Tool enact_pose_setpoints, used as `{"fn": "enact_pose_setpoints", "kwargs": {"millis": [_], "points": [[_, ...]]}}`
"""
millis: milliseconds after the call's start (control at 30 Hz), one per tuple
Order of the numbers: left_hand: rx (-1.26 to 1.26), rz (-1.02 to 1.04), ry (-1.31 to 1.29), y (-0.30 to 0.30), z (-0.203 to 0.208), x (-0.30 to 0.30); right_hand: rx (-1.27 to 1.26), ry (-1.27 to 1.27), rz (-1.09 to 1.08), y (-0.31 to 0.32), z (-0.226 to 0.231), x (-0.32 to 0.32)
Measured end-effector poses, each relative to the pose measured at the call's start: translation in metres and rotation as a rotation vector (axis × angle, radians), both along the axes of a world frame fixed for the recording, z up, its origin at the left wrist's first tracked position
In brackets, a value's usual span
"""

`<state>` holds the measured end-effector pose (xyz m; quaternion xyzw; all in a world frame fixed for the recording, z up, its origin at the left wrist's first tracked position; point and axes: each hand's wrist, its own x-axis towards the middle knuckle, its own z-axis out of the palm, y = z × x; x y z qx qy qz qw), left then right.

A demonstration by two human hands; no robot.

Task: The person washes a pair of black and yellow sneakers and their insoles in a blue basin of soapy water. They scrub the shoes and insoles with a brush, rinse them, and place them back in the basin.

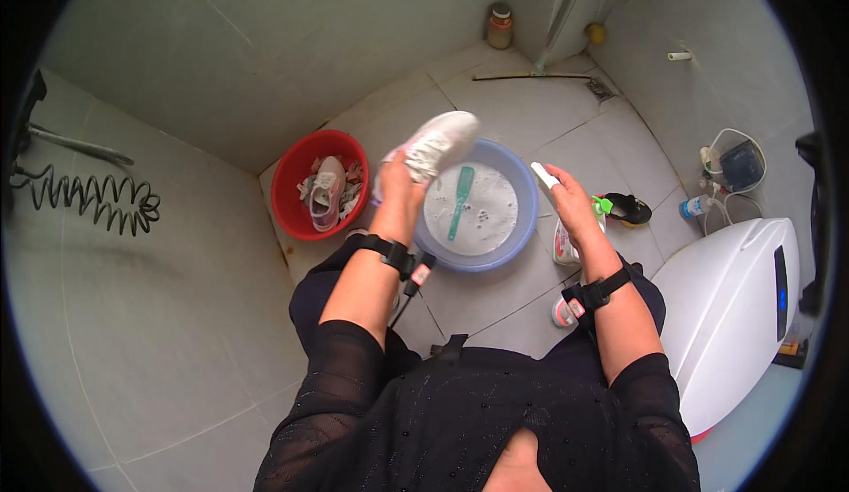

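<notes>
My left hand grips a white lace-up sneaker by its heel end, tilted above the left rim of a blue basin. In that basin, a teal long-handled brush lies in foamy water. My right hand is raised at the basin's right side, closed on a slim white object whose kind I cannot make out. Just under this hand stands a white bottle with a green spray head, partly hidden by my wrist.
At left, a red basin holds another sneaker and crumpled pale pieces. A dark shoe lies to the right. Near my right knee is the white toilet. A squeegee and a lidded jar stand by the far wall.
</notes>
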<state>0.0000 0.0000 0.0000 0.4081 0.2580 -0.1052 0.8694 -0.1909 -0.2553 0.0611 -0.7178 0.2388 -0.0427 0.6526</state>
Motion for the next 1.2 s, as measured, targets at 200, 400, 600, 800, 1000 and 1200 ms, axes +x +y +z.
{"fn": "enact_pose_setpoints", "kwargs": {"millis": [200,400,600,800,1000,1200], "points": [[-0.014,0.123,-0.126,0.11,-0.016,0.071,0.007,0.047,0.085,0.018,-0.001,0.017],[0.536,-0.085,0.022,0.17,-0.003,0.082,0.004,0.065,0.142,0.025,-0.007,0.018],[0.388,-0.404,-0.042,0.066,0.027,0.027,-0.013,0.129,0.168,0.021,-0.036,0.018],[0.242,-0.894,-0.22,-0.006,0.109,-0.071,-0.034,0.313,0.186,0.015,-0.077,0.016],[0.271,-0.864,-0.248,-0.004,0.124,-0.094,-0.412,0.296,0.317,0.024,-0.152,0.005],[0.287,-0.769,-0.078,-0.01,0.097,-0.08,-0.553,0.316,0.416,0.046,-0.182,-0.015]]}}
